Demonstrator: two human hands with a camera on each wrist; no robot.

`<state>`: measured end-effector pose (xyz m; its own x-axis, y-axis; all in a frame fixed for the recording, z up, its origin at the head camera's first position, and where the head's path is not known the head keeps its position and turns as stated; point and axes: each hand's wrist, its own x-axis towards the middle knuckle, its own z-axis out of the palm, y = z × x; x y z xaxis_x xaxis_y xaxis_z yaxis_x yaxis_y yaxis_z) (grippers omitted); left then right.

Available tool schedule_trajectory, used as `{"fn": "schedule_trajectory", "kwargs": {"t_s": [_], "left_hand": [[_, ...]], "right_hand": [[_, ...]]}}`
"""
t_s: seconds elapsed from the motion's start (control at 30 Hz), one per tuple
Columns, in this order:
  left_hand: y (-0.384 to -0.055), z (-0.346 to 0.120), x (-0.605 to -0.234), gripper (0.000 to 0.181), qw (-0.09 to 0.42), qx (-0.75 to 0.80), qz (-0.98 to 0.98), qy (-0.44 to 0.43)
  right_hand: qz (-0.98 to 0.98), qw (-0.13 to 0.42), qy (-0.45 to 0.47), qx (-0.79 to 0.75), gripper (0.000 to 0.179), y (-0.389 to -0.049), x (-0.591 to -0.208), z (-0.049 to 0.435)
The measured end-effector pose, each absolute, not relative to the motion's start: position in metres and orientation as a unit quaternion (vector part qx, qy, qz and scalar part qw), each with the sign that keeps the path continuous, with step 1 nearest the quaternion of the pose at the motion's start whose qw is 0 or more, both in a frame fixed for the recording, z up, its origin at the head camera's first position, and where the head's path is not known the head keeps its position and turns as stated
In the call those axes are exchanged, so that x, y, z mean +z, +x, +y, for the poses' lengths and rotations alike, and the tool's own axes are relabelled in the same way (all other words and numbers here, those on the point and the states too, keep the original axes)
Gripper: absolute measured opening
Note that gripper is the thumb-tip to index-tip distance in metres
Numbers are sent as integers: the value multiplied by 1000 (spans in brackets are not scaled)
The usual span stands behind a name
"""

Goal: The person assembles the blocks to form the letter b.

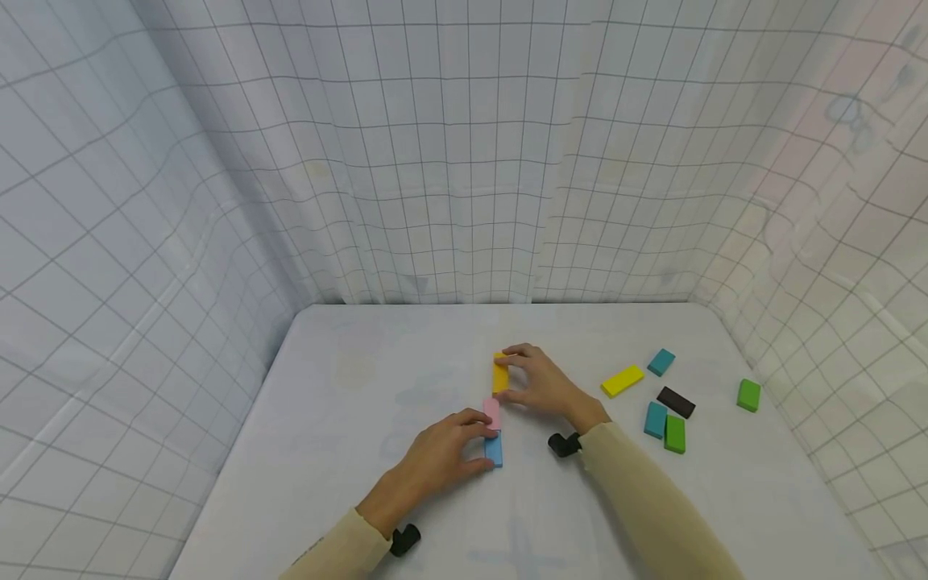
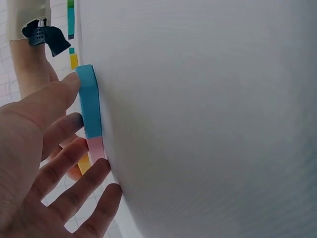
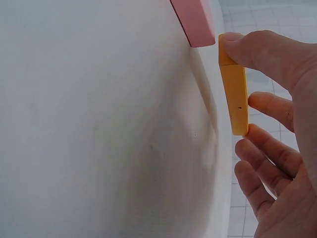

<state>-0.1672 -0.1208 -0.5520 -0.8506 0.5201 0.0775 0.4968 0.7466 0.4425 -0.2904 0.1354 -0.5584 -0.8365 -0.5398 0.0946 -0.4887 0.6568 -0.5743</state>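
Note:
A light blue block and a pink block lie end to end in a line on the white table. My left hand holds the blue block, thumb at its near end and fingers along its left side, reaching to the pink one. Thumb and fingertips of my right hand pinch an orange-yellow block by its two ends. In the right wrist view this block hangs just over the table, close beyond the pink block's far end.
To the right lie a yellow block, a black block, two teal blocks, one farther back, and two green blocks, one by the right edge. Checked white curtains surround the white table at the back and sides.

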Motion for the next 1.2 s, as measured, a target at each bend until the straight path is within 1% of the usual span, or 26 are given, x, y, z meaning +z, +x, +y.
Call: {"fn": "schedule_trajectory", "kwargs": {"t_s": [0.3,0.6,0.93,1.2], "left_hand": [[-168,-122,-553,42,21,224,933,280],[-168,-123,-554,42,23,226,933,280],[-168,-122,-554,41,24,224,933,280],[-168,-121,-555,42,21,226,933,279]], "right_hand": [[907,50,-286,-307,65,-294,-561,129],[907,66,-278,-309,65,-297,-565,125],[905,69,-284,-309,52,-297,-566,124],[903,66,-286,-313,51,-297,-569,124]]}}
